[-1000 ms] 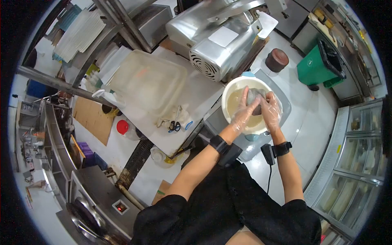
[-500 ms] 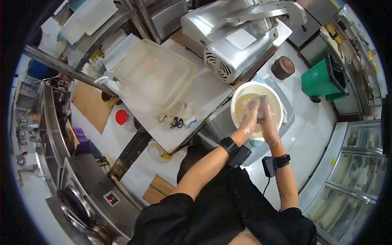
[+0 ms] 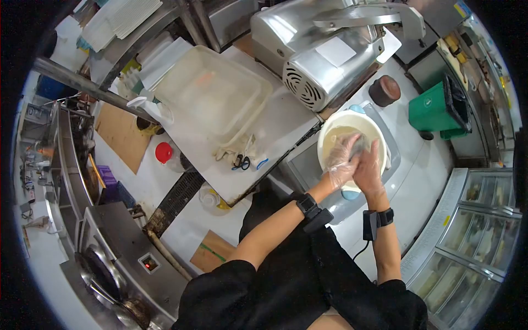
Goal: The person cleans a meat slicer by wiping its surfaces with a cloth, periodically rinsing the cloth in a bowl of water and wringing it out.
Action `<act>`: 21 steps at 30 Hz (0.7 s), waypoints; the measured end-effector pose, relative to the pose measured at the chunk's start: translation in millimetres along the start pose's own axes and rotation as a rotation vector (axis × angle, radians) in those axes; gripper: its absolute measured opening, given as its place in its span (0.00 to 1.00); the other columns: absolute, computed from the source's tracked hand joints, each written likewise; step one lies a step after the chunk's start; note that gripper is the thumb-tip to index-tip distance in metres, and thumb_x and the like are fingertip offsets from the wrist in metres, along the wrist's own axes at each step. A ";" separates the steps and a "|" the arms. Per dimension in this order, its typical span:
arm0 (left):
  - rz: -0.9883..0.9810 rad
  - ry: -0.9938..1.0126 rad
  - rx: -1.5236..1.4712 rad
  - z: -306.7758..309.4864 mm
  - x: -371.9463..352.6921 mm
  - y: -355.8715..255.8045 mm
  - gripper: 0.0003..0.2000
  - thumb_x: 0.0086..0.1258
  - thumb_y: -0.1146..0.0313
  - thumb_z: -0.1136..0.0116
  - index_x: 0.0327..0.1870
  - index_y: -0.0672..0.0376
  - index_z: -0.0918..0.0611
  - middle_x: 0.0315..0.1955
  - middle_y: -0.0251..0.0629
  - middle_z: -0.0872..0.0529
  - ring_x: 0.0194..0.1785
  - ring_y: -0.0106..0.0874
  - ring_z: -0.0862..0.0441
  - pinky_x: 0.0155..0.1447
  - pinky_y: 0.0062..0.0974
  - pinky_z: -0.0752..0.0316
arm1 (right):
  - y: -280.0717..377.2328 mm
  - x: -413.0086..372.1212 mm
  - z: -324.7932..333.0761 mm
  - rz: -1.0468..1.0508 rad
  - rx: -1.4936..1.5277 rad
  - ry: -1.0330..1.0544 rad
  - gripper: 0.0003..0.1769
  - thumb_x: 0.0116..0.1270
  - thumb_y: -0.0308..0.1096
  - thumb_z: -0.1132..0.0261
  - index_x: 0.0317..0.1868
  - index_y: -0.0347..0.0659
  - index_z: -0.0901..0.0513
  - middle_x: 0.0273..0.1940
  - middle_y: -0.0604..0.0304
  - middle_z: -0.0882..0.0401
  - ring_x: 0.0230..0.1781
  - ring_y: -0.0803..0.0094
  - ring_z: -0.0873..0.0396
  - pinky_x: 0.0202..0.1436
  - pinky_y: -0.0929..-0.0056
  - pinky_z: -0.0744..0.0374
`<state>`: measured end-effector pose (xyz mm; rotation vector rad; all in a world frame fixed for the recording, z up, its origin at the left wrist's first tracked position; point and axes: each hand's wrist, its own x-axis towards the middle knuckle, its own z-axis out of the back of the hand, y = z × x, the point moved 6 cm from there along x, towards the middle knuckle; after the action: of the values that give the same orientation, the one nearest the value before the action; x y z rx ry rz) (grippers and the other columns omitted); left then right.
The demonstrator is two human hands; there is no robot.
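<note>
Both of my hands wear clear plastic gloves and work over a white basin holding cloudy, yellowish liquid. Between the palms sits a smooth grey lump, mostly covered by fingers; its kind cannot be made out. My left hand is closed over the lump's left side, fingers curled across it. From the right, my right hand presses against the lump, its heel close to the left wrist. The basin stands on a grey plastic lid or tub with pale blue handles.
A big metal machine stands beyond the basin. On the table to the left are a translucent tub, scissors and a crumpled whitish cloth. A green bin and a brown round container stand right.
My hands have turned and drawn slightly nearer to my body, with the left fingers now folded over the grey lump. The whole view has shifted a little.
</note>
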<state>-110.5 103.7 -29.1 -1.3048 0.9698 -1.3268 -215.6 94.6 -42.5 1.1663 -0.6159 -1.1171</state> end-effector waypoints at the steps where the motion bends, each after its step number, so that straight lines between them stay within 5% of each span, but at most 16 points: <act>1: 0.054 -0.055 0.032 9.5 0.1 -3.0 0.25 0.66 0.72 0.40 0.66 0.54 0.27 0.58 0.47 0.23 0.62 0.45 0.27 0.68 0.38 0.33 | 1.9 4.0 -3.9 -0.014 -0.735 0.071 0.27 0.81 0.43 0.56 0.73 0.38 0.38 0.63 0.48 0.27 0.69 0.61 0.34 0.78 0.59 0.49; 2: 0.021 -0.118 0.000 22.5 1.0 -9.0 0.25 0.66 0.72 0.40 0.66 0.54 0.27 0.58 0.46 0.23 0.62 0.43 0.26 0.68 0.37 0.33 | 5.1 8.6 -6.2 -0.025 -1.471 0.140 0.25 0.81 0.38 0.58 0.72 0.36 0.37 0.61 0.46 0.26 0.71 0.61 0.36 0.81 0.57 0.58; 3: -0.013 -0.182 -0.032 35.5 2.3 -14.2 0.24 0.66 0.73 0.40 0.65 0.54 0.27 0.59 0.45 0.23 0.62 0.42 0.25 0.68 0.35 0.32 | 12.3 14.5 -9.5 -0.020 -1.473 0.142 0.25 0.81 0.38 0.58 0.72 0.36 0.37 0.61 0.46 0.26 0.71 0.61 0.36 0.81 0.57 0.58; 6: 0.114 -0.372 -0.295 80.4 13.9 -2.1 0.25 0.71 0.72 0.42 0.69 0.58 0.30 0.65 0.42 0.26 0.66 0.33 0.28 0.70 0.31 0.35 | 52.1 35.5 -9.1 -0.077 0.648 -0.187 0.33 0.81 0.53 0.56 0.72 0.34 0.35 0.71 0.49 0.33 0.76 0.58 0.42 0.81 0.55 0.55; 7: 0.091 -0.481 -0.224 104.2 21.1 -9.3 0.26 0.73 0.69 0.43 0.71 0.61 0.33 0.66 0.44 0.28 0.65 0.32 0.29 0.69 0.30 0.35 | 65.2 44.8 -2.1 -0.026 0.417 -0.227 0.34 0.81 0.57 0.60 0.70 0.38 0.31 0.70 0.54 0.31 0.73 0.63 0.36 0.76 0.61 0.39; 9: 0.100 -0.641 -0.384 133.9 42.0 5.8 0.24 0.75 0.70 0.46 0.70 0.61 0.34 0.65 0.46 0.28 0.63 0.35 0.27 0.67 0.31 0.32 | 87.3 66.4 6.5 0.130 0.249 -0.266 0.32 0.82 0.54 0.60 0.69 0.38 0.30 0.68 0.54 0.29 0.71 0.64 0.33 0.75 0.62 0.38; 13: -0.002 -0.701 -0.202 164.5 82.3 1.0 0.23 0.78 0.68 0.49 0.70 0.63 0.35 0.65 0.44 0.31 0.62 0.34 0.29 0.67 0.31 0.31 | 147.9 100.0 5.3 0.326 -0.368 -0.441 0.20 0.80 0.44 0.52 0.63 0.43 0.25 0.61 0.49 0.24 0.64 0.54 0.27 0.70 0.63 0.33; 16: -0.191 -0.727 0.121 154.2 104.1 -7.4 0.20 0.75 0.69 0.48 0.67 0.61 0.29 0.63 0.49 0.27 0.67 0.44 0.31 0.72 0.40 0.40 | 160.0 132.8 -6.5 0.555 -0.439 -0.433 0.17 0.78 0.39 0.47 0.60 0.43 0.23 0.61 0.50 0.23 0.64 0.54 0.26 0.68 0.62 0.31; 21: -0.125 -0.896 0.186 132.4 105.5 52.7 0.22 0.73 0.76 0.52 0.68 0.59 0.29 0.67 0.52 0.30 0.70 0.48 0.34 0.72 0.40 0.38 | 165.5 172.6 -26.7 0.674 -0.704 -0.390 0.17 0.75 0.38 0.44 0.59 0.44 0.21 0.64 0.50 0.25 0.65 0.49 0.28 0.69 0.57 0.31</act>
<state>34.8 3.9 -47.4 -1.5984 0.1413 -0.7404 -69.2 -54.6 76.8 0.1001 -0.7510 -0.8520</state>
